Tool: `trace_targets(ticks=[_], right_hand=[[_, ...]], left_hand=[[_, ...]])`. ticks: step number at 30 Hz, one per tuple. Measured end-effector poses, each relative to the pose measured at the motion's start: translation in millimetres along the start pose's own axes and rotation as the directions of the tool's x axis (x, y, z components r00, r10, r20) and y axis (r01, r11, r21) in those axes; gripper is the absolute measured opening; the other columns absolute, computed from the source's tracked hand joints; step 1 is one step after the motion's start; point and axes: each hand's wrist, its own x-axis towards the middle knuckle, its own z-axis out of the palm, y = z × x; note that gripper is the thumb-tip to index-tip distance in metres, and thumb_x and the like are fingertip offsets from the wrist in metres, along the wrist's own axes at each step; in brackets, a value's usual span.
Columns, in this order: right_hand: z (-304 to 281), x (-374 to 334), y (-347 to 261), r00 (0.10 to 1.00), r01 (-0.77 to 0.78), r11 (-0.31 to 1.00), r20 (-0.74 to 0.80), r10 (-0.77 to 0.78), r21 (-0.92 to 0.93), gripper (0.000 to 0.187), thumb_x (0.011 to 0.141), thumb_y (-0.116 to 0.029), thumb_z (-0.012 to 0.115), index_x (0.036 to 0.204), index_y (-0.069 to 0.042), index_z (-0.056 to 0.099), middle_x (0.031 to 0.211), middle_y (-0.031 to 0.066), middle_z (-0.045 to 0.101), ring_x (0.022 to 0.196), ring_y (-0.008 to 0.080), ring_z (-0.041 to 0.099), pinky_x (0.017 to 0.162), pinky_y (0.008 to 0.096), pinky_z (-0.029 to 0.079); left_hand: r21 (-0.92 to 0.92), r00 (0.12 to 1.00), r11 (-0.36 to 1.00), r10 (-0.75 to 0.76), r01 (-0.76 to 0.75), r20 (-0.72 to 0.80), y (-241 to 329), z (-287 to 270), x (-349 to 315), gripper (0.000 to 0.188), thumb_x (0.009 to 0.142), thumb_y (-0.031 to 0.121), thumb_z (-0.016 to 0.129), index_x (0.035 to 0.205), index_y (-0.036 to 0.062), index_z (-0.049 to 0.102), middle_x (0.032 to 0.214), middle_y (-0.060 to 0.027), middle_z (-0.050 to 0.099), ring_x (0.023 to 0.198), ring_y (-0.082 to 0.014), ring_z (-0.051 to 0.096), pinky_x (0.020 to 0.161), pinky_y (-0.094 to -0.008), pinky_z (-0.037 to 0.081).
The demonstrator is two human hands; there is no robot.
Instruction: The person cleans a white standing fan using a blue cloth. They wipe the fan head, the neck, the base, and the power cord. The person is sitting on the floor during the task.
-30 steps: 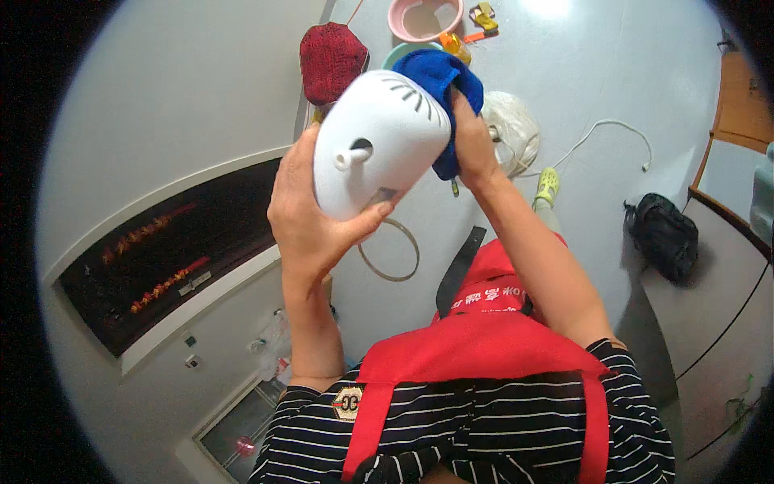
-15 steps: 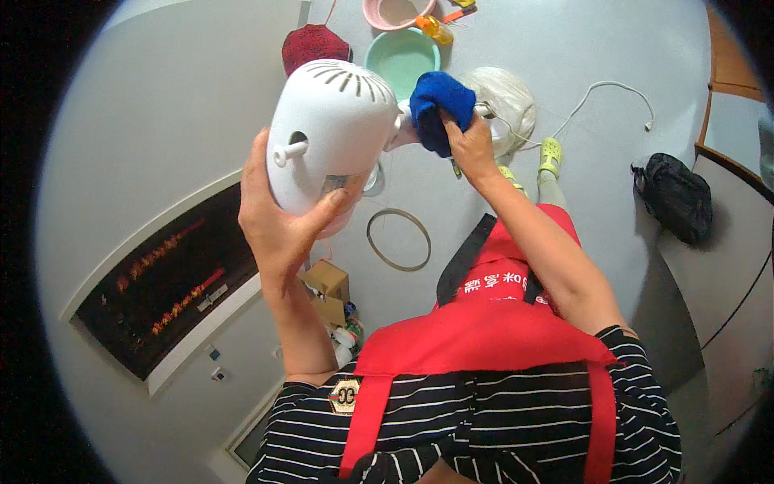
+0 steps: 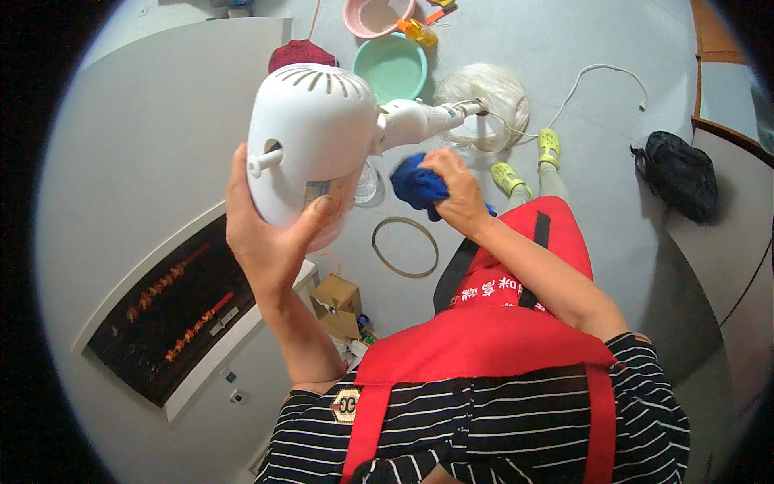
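Note:
A white electric fan without its grille stands before me. Its rounded motor housing (image 3: 314, 121) has vent slots on top and a small knob at the back. My left hand (image 3: 270, 242) grips this housing from the left, thumb across it near a label. From the housing, the fan's neck and pole (image 3: 419, 123) run away toward the base (image 3: 488, 101), which is wrapped in clear plastic. My right hand (image 3: 458, 194) holds a bunched blue cloth (image 3: 418, 184), apart from the fan, below the neck in the picture.
A thin ring (image 3: 405, 247) lies on the floor near an open cardboard box (image 3: 339, 297). Farther off are a green basin (image 3: 391, 68), a pink basin (image 3: 375, 18) and an orange bottle (image 3: 419, 32). A white cord (image 3: 582, 93) trails right, toward a black bag (image 3: 676, 176).
My right hand has drawn the blue cloth off the fan's neck, down and toward me, uncovering the neck. The left hand keeps its grip on the housing, slightly farther left in view.

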Motion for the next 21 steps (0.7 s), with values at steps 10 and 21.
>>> trace_targets(ticks=[10,21], right_hand=[[12.2,50.9,38.4,0.917,0.082,0.985,-0.375,-0.136,-0.154,0.047,0.069,0.003,0.058,0.114,-0.010,0.054,0.105,0.0110,0.056,0.095,0.0350,0.053,0.086,0.0385,0.044],[-98.4,-41.4,86.8,0.663,-0.749,0.656,0.101,0.742,0.092,0.046,0.073,-0.001,0.047,0.119,-0.004,0.051,0.100,0.0068,0.060,0.089,0.0172,0.057,0.081,0.0284,0.044]], left_hand=[[0.076,0.997,0.994,0.080,-0.079,-0.010,-4.6,-4.3,-2.4,0.089,0.052,0.034,0.082,0.128,0.0055,0.045,0.117,-0.0150,0.054,0.103,-0.0261,0.056,0.086,-0.0365,0.046],[-0.070,0.986,0.986,0.143,-0.149,-0.088,-19.8,-5.7,-8.6,0.096,0.058,0.055,0.074,0.131,0.0022,0.040,0.128,-0.0183,0.046,0.113,-0.0316,0.050,0.093,-0.0395,0.042]])
